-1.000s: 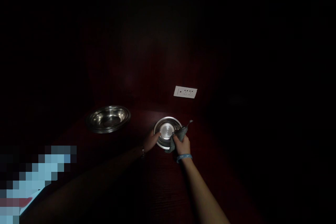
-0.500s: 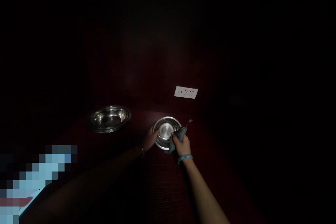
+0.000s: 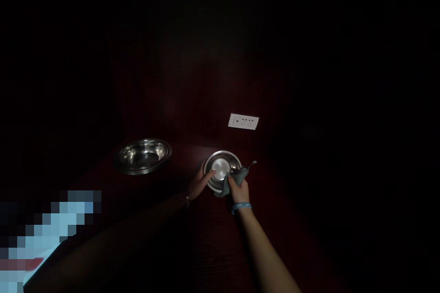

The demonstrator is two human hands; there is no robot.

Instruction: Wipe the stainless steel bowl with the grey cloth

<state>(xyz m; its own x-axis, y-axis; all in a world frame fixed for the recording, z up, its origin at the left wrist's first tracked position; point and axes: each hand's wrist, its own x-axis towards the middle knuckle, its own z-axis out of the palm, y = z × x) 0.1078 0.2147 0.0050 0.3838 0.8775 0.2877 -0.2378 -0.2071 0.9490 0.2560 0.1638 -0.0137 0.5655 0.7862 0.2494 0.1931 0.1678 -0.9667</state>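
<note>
A shiny steel bowl is tilted toward me between my two hands. My left hand grips its left side, the thumb over the rim on the inside and the fingers hidden behind. A grey-green cloth is bunched in my right hand, which is closed and pinches it against the bowl's lower right rim. One thin corner of the cloth sticks out to the right. On that wrist is a blue band; the left wrist wears a bracelet.
Several steel dishes appear nested in a stack to the left on the dark red table. A white socket plate is set in the dark panel behind the bowl. A pixelated bright patch fills the lower left corner. Deep shadow hides the surroundings.
The bowl has shifted slightly right and up, with its tilt a little changed. My left thumb reaches further over the inside. The cloth's loose corner has swung right. The stack has not moved.
</note>
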